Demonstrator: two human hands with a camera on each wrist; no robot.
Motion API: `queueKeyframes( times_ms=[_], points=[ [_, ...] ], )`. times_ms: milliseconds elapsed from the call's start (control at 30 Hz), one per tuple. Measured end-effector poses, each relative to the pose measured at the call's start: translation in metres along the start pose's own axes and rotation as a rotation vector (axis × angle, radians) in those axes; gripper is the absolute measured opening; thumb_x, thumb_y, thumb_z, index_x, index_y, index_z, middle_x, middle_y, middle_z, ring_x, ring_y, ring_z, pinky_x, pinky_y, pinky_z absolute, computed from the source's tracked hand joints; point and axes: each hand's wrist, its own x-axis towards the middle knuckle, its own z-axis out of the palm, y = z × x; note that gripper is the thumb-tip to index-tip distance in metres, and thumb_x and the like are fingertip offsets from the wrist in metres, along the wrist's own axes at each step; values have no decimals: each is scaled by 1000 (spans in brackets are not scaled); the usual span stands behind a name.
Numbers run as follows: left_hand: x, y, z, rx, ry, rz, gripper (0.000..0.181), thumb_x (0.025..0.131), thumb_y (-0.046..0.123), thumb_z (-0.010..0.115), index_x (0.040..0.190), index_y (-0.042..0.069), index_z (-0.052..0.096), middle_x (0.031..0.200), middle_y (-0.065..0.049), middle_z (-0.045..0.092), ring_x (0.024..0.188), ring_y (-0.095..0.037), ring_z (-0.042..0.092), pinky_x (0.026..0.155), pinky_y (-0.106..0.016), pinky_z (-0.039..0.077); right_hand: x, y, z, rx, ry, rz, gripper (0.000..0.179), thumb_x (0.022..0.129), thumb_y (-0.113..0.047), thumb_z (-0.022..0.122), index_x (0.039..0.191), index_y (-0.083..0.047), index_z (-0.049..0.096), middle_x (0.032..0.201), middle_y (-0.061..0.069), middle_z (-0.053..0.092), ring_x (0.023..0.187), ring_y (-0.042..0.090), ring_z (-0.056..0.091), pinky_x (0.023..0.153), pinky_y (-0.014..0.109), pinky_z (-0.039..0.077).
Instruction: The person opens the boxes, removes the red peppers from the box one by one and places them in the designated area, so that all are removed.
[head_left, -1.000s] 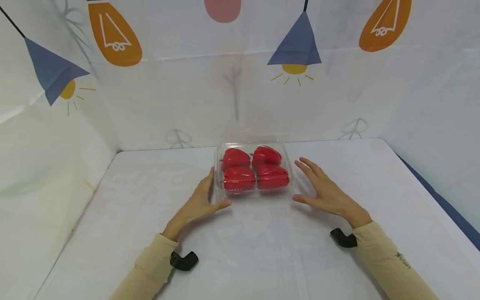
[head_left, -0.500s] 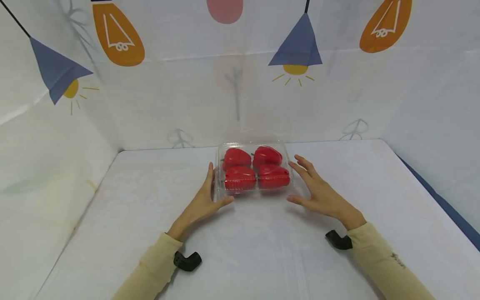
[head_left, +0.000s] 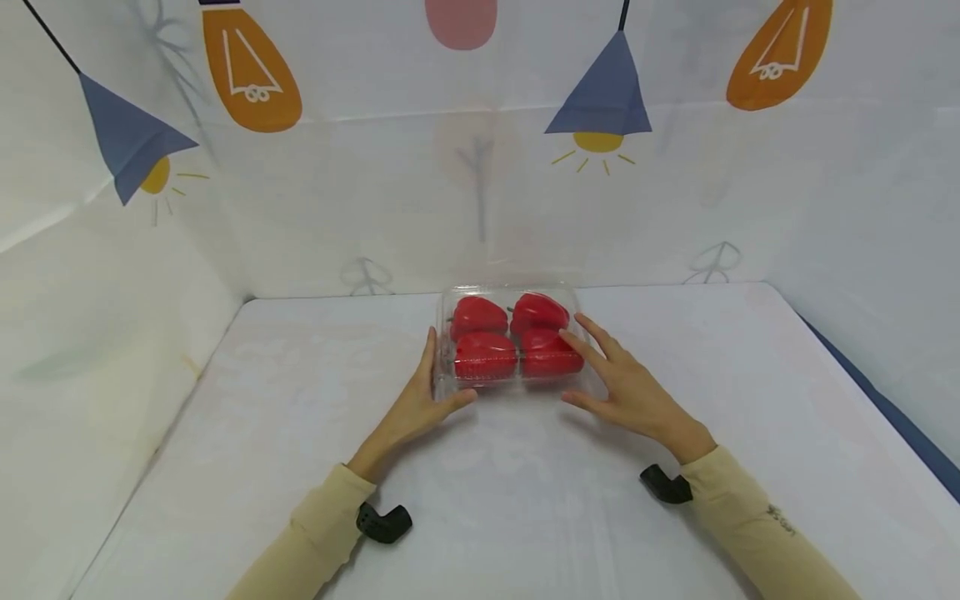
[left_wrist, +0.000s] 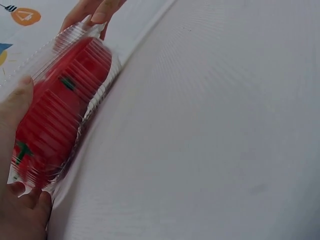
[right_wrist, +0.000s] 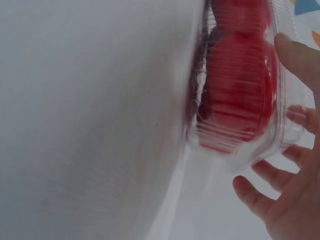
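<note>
A clear plastic clamshell box [head_left: 498, 292] with several red bell peppers [head_left: 486, 356] in it lies at the back middle of the white table. My left hand [head_left: 412, 404] is at its left end, fingers straight along the side and thumb out in front. In the left wrist view, the thumb [left_wrist: 19, 100] lies by the ribbed plastic and bent fingertips show near the lower end. At the right end is my right hand [head_left: 637, 387], fingers spread around the corner. From the right wrist view [right_wrist: 295, 200], the fingers look loosely extended, and whether they touch the plastic cannot be told.
The white-covered table [head_left: 510, 500] meets a white cloth backdrop [head_left: 375, 192] printed with lamps and bulbs, close behind the box. Cloth walls stand at both sides. Black curved mounts [head_left: 385, 523] sit on both wrists.
My right hand has moved left, from beside the box to its right end, fingertips now overlapping it. The left hand has stayed by the left end. The whole view has drifted slightly.
</note>
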Motion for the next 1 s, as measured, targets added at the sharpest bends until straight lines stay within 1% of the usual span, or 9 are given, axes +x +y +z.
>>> queueKeyframes(
  times_ms=[133,233,333,467,600,733,800,900,1000],
  points=[
    [0,1,2,-11,3,1,112,78,46,73,152,23,-9,160,5,3,147,-21,10,116,-53,21,2,-2,2,-37,14,4,85,76,-37,77,147,-18,34,154,12,24,133,34,40,96,53,48],
    [1,2,3,-7,10,5,113,78,45,73,152,22,-8,160,5,4,147,-20,11,116,-52,21,4,-4,2,-65,20,2,83,76,-37,77,145,-16,36,153,11,28,133,31,39,97,53,47],
    [1,1,3,-2,19,9,113,78,45,74,152,21,-8,160,5,4,147,-21,11,116,-52,21,6,-6,2,-77,23,4,81,76,-38,77,144,-15,38,151,11,32,131,30,41,94,51,49],
    [1,1,4,-8,21,4,112,78,43,74,152,21,-8,160,5,4,147,-21,10,116,-53,21,9,-10,1,-75,-3,23,80,78,-38,75,145,-16,37,151,12,31,130,34,43,89,51,52],
    [1,2,4,-10,23,-4,112,78,44,74,152,22,-7,160,6,5,147,-21,10,116,-53,22,14,-14,2,-98,-39,62,78,82,-40,72,146,-18,35,152,14,28,130,36,43,90,52,51],
    [1,2,4,-5,32,-8,112,77,47,73,152,23,-7,160,6,7,147,-21,11,115,-54,24,17,-18,4,-137,-26,80,75,82,-42,71,145,-17,39,151,14,31,129,36,44,89,51,52],
    [0,3,4,-4,36,-10,112,77,48,73,153,23,-7,160,5,8,147,-22,12,114,-55,24,18,-19,5,-150,-8,77,74,81,-42,72,143,-16,41,149,14,33,127,37,46,85,51,54],
    [0,4,4,-2,44,-19,112,78,49,72,153,24,-6,160,3,9,147,-23,13,114,-55,24,20,-21,4,-171,9,71,72,80,-44,72,141,-17,44,147,13,37,120,37,52,77,49,57],
    [0,5,4,7,52,-29,111,78,49,71,152,24,-6,160,1,9,147,-25,13,114,-56,23,22,-20,1,-183,-3,71,71,79,-46,72,139,-19,46,143,11,41,111,35,57,70,46,57]
  ],
)
